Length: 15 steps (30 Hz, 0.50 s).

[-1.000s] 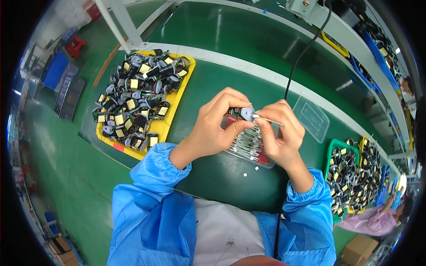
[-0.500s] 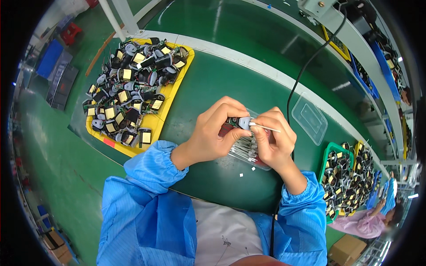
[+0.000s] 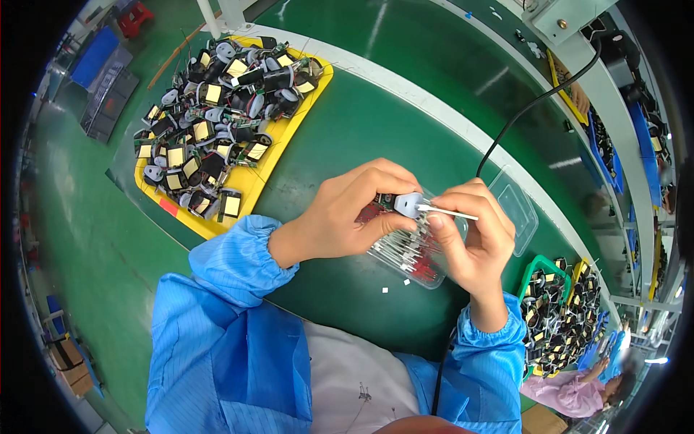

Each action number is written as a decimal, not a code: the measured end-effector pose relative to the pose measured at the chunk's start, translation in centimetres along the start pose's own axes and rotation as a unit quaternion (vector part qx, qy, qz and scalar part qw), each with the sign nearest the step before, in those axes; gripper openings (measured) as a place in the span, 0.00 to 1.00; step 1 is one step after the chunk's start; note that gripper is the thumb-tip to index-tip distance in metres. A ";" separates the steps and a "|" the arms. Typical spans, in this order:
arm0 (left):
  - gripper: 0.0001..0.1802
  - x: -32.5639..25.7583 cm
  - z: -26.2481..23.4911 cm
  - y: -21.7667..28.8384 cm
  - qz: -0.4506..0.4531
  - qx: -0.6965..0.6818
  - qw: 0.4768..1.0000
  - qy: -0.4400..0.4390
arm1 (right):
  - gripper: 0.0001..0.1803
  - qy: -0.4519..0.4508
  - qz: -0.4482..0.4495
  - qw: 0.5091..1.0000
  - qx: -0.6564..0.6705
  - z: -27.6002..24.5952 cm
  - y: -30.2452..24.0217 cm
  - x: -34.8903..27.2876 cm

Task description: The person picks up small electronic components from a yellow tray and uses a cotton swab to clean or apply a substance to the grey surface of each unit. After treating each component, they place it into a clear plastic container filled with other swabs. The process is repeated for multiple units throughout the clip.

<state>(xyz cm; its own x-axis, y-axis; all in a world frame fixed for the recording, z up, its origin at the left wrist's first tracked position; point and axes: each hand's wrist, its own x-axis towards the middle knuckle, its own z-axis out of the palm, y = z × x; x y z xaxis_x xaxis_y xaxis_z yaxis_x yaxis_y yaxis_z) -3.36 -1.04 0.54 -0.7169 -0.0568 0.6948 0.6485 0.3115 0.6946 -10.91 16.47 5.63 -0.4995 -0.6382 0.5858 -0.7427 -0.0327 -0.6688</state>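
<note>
My left hand (image 3: pixel 350 213) pinches a small electronic assembly with a rounded grey plastic end (image 3: pixel 410 205) and a green circuit board. A thin white stick-like piece (image 3: pixel 452 212) reaches from that grey end toward the right. My right hand (image 3: pixel 483 235) is closed, with thumb and fingers around this white piece. Under both hands, partly covered by them, lies a clear plastic box (image 3: pixel 431 284) of thin white-ended leads (image 3: pixel 397 249) with some red among them. Whether the white piece is stiff or a wire I cannot make out.
A yellow tray (image 3: pixel 271 170) heaped with black-and-grey assemblies stands at the left. A clear lid (image 3: pixel 522 224) lies to the right, near a green basket (image 3: pixel 526 278) of similar parts. A black cable (image 3: pixel 531 107) crosses the bench. Farther right, a person in pink (image 3: pixel 567 394) is working.
My right hand has moved a little right, away from the grey end, and more of the white piece shows between them. The whole view has shifted slightly.
</note>
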 end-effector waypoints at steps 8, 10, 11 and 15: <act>0.22 -0.3 0.5 0.2 0.005 -0.016 1.000 0.016 | 0.08 0.010 -0.025 1.000 0.008 0.2 0.4 -0.1; 0.21 -0.2 0.4 0.4 0.027 0.013 0.999 0.016 | 0.07 0.013 -0.015 1.000 0.017 0.3 0.2 -0.3; 0.21 -0.2 0.5 0.5 0.023 0.019 0.999 0.020 | 0.07 0.015 -0.010 1.000 0.023 0.3 0.2 -0.4; 0.20 -0.5 0.8 0.9 0.001 0.032 0.999 0.028 | 0.06 0.063 -0.054 0.996 -0.027 1.5 0.1 -1.1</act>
<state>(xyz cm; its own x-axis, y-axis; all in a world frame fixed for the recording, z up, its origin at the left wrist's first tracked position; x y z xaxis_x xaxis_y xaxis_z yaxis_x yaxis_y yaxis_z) -2.60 0.04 0.65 -0.6991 -0.1075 0.7069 0.6310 0.3724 0.6806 -9.77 15.97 4.22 -0.4650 -0.5308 0.7086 -0.8167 -0.0518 -0.5748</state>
